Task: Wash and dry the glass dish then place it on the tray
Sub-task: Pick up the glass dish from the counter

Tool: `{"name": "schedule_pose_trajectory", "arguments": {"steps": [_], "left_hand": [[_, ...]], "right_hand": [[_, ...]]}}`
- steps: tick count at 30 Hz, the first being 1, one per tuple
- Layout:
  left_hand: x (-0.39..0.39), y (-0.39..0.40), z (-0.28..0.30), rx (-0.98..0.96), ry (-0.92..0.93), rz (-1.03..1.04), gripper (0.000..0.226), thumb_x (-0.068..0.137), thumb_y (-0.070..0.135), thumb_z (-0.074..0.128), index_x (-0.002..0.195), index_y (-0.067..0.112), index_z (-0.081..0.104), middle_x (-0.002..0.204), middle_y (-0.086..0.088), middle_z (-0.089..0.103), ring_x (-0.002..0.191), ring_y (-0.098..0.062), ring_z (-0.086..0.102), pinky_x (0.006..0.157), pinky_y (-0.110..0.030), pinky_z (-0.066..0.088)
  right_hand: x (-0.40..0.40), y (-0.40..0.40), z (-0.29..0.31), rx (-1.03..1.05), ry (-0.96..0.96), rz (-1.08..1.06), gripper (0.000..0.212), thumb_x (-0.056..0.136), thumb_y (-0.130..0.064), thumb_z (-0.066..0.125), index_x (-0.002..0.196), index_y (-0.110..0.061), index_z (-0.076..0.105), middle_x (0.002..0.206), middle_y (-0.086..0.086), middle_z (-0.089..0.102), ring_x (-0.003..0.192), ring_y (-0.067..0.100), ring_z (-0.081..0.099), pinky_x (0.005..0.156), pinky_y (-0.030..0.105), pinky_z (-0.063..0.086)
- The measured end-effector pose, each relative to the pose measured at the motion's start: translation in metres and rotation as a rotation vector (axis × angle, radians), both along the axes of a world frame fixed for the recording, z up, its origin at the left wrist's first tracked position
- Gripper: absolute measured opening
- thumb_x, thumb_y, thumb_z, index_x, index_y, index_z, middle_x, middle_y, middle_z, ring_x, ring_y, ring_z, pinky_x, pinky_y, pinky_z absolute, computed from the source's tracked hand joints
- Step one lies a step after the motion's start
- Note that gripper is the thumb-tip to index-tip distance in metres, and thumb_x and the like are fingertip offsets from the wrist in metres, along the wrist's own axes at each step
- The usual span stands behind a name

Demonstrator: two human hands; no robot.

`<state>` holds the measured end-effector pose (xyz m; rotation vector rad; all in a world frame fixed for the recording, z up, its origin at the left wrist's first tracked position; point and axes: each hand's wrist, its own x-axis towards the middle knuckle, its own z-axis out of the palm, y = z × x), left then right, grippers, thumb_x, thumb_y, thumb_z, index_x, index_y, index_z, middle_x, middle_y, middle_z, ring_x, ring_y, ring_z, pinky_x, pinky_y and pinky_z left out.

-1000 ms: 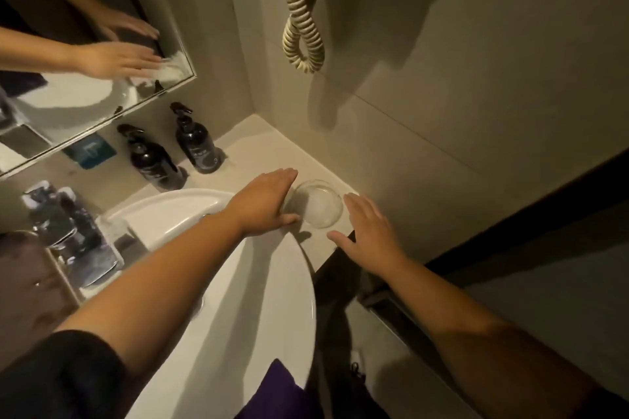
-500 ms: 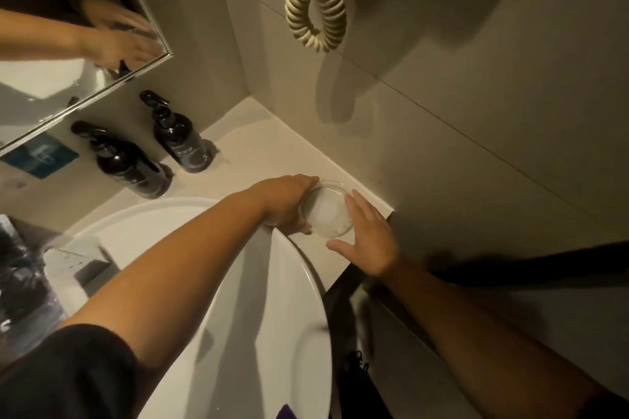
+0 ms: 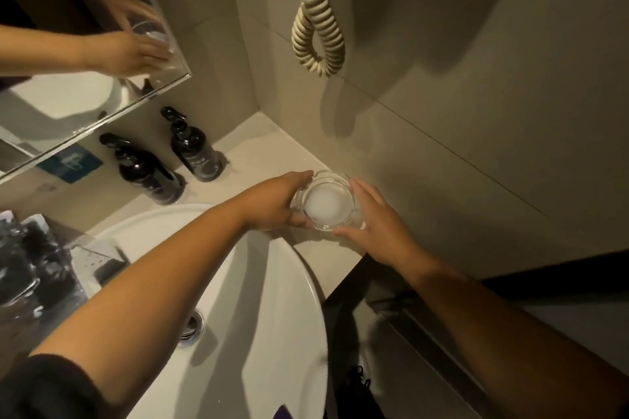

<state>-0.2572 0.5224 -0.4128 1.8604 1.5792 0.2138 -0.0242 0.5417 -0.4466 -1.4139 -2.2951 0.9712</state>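
**Glass dish held between both hands above the counter corner**

Round clear glass dish [image 3: 328, 202], notched at the rim, cupped from both sides near the right end of the pale counter [image 3: 258, 150], just beside the wall. Whether lifted clear of the counter or resting on it: cannot tell. Left hand [image 3: 274, 202] curled round the dish's left side, fingers over the far rim and thumb at the near edge. Right hand [image 3: 376, 221] wrapped round the right side, fingers along the far rim, thumb tucked under the near edge. Both forearms bare, a dark sleeve [image 3: 44, 388] at the left elbow.

White basin [image 3: 272, 333] below the left arm, with a metal drain [image 3: 194, 325] partly hidden behind the forearm. Two dark pump bottles at the back of the counter: one [image 3: 195, 150] upright near the corner, the other [image 3: 146, 173] to its left, both well apart from the dish. Mirror [image 3: 68, 102] at upper left, reflecting the hands and the dish. Blue label [image 3: 69, 163] on the wall under the mirror. Coiled cream cord [image 3: 318, 13] hanging down the wall above the dish. Something purple [image 3: 282, 413] at the bottom edge, too little in view to identify.
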Motion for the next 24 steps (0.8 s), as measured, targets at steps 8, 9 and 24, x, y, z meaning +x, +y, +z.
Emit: {"name": "schedule_pose_trajectory", "arguments": {"steps": [8, 9, 24], "left_hand": [[-0.012, -0.052, 0.054, 0.095, -0.040, 0.160, 0.100, 0.076, 0.039, 0.081, 0.154, 0.017, 0.022, 0.156, -0.003, 0.034, 0.137, -0.017, 0.040, 0.113, -0.035, 0.035], [-0.013, -0.062, 0.059, 0.095, -0.062, 0.197, 0.101, 0.076, 0.039, 0.081, 0.154, 0.017, 0.021, 0.156, -0.002, 0.033, 0.137, -0.016, 0.039, 0.113, -0.034, 0.035], [0.040, -0.235, 0.029, 0.120, -0.964, 1.176, 0.063, 0.083, 0.043, 0.066, 0.140, 0.031, 0.043, 0.142, 0.004, 0.049, 0.124, -0.016, 0.054, 0.104, -0.038, 0.046]], "right_hand": [[-0.015, -0.007, 0.051, 0.002, 0.070, 0.127, 0.096, 0.072, -0.043, 0.083, 0.150, -0.028, 0.029, 0.154, -0.011, 0.033, 0.134, 0.008, 0.037, 0.101, 0.023, 0.031], [-0.018, -0.010, 0.055, -0.007, 0.091, 0.154, 0.095, 0.072, -0.042, 0.083, 0.150, -0.029, 0.030, 0.153, -0.011, 0.033, 0.134, 0.006, 0.037, 0.101, 0.022, 0.031], [-0.054, -0.082, 0.052, -0.161, 0.083, 0.700, 0.095, 0.073, -0.042, 0.083, 0.151, -0.031, 0.030, 0.153, -0.014, 0.034, 0.135, 0.005, 0.037, 0.107, 0.022, 0.029]]}}
